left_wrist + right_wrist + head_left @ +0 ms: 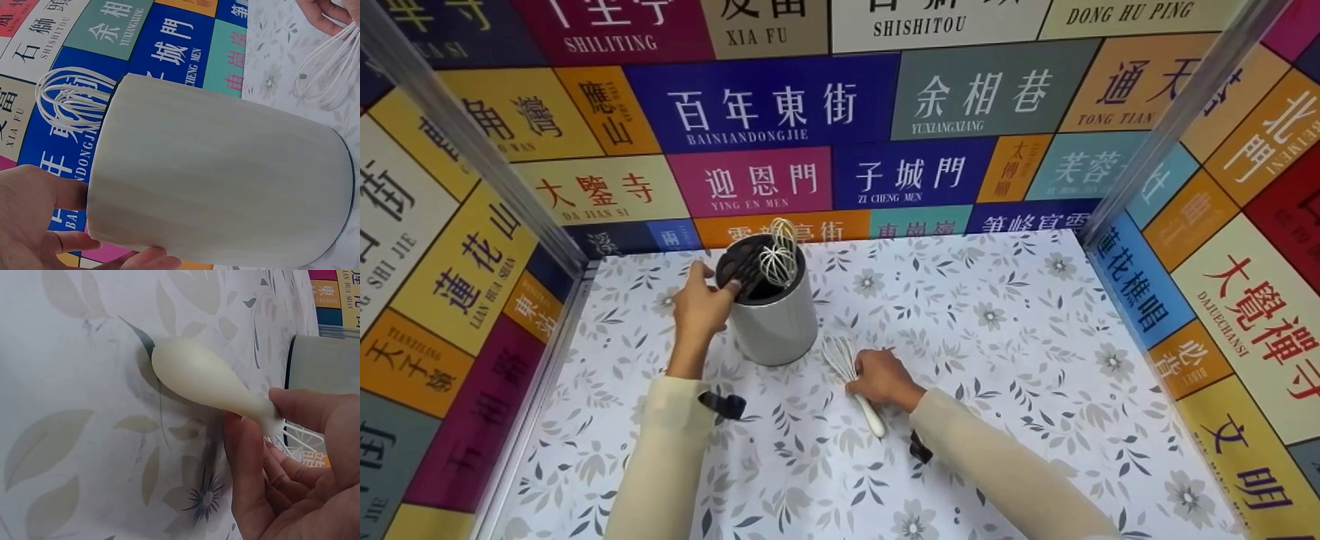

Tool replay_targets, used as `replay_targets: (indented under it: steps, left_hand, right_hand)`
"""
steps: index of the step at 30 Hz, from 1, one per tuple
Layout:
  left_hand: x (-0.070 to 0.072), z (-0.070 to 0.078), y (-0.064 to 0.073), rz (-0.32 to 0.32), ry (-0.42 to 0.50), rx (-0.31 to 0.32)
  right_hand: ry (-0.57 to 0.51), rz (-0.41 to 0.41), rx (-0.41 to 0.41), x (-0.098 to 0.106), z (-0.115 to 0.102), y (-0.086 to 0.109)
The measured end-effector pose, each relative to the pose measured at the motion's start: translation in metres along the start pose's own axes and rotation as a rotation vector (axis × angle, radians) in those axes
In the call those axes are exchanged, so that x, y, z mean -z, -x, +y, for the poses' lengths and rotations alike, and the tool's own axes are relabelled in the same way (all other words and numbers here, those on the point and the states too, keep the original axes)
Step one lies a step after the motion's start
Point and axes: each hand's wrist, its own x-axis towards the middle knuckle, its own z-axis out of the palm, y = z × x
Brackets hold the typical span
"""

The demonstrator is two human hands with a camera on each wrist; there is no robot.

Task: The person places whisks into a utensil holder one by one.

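My left hand (701, 304) grips the rim of a round, light grey utensil holder (776, 330) with a black slotted insert (741, 268). Wire whisk heads (778, 262) poke up out of its opening; their handles are hidden inside. In the left wrist view the holder's smooth wall (225, 174) fills most of the picture, with the thumb and fingers at its rim. To the right of the holder, my right hand (885, 377) pinches a whisk (870, 416) near where the wires meet the cream handle. The right wrist view shows that handle (197, 374) close to the tabletop.
A white tabletop (997, 390) with a grey leaf and flower print lies under everything. Panels with colourful lettering (765, 97) rise behind it and at both sides. Clear corner strips (502, 142) run up at the back corners. A dark band (724, 405) is at the left wrist.
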Motion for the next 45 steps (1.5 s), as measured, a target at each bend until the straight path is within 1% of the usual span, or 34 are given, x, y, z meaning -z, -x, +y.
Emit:
replay_targets:
  steps: [6,11,14,23,26,29,32,36,40,45]
  left_hand:
    - [0.001,0.000,0.000,-0.005,0.006,-0.002]
    - [0.001,0.000,-0.001,0.003,0.010,-0.007]
    - [0.001,0.000,0.000,0.005,0.010,-0.008]
    - [0.002,0.000,-0.001,-0.006,0.020,-0.002]
    - [0.002,0.000,-0.001,-0.006,0.022,-0.003]
    - [0.002,-0.001,-0.001,-0.002,0.019,-0.008]
    - [0.001,-0.002,-0.002,0.003,0.010,-0.015]
    - [0.000,-0.002,-0.001,0.010,-0.001,-0.025]
    - [0.001,-0.002,-0.001,0.014,-0.001,-0.025]
    - [0.001,-0.001,-0.001,0.011,0.000,-0.022]
  right_hand:
    - [-0.031,0.058,0.014,-0.001,0.003,0.001]
    - [-0.093,0.087,0.024,-0.001,0.006,0.001]
    - [-0.145,0.077,0.002,0.002,0.007,0.001]
    - [-0.355,0.032,-0.085,0.013,0.005,0.002]
    - [-0.404,0.036,-0.102,0.017,0.004,0.002]
    - [-0.446,0.047,-0.101,0.021,0.002,0.001]
    - [-0.472,0.069,-0.097,0.025,0.000,0.000]
    - [-0.463,0.104,-0.108,0.032,-0.004,-0.001]
    - [-0.489,0.116,-0.121,0.038,-0.008,-0.002]
    - [-0.533,0.121,-0.100,0.046,-0.012,-0.003]
